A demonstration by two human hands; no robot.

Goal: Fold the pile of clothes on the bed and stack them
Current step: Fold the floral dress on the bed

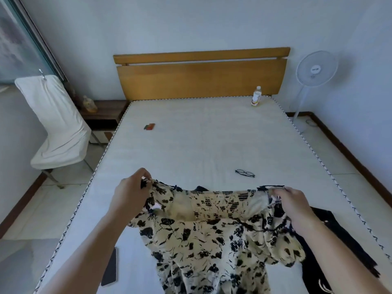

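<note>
- The person is holding up a cream dress (212,236) with a black floral print, spread over the near end of the bed (191,141).
- The left hand (131,194) is pinching the dress's left shoulder between curled fingers and thumb, raised a little above the mattress.
- The right hand (290,202) is gripping the opposite shoulder, fingers curled into a bunch of fabric; the smocked bodice is stretching taut between the two hands.
- The skirt is trailing toward the viewer, rumpled, with its right side overlapping a black garment (339,240) lying at the dress's right.
- Likely risk: the thin, slippery-looking fabric may be slipping from the left pinch, since little cloth is held there, and the shoulder line would be sagging unevenly.
- Likely risk: lowering the dress as it hangs may be trapping creases in the skirt, or dragging the black garment with it.
- Glasses (245,173) are lying just beyond the dress; a phone (109,268) is resting to its left; both could be swept if the dress is being flung flat.
</note>
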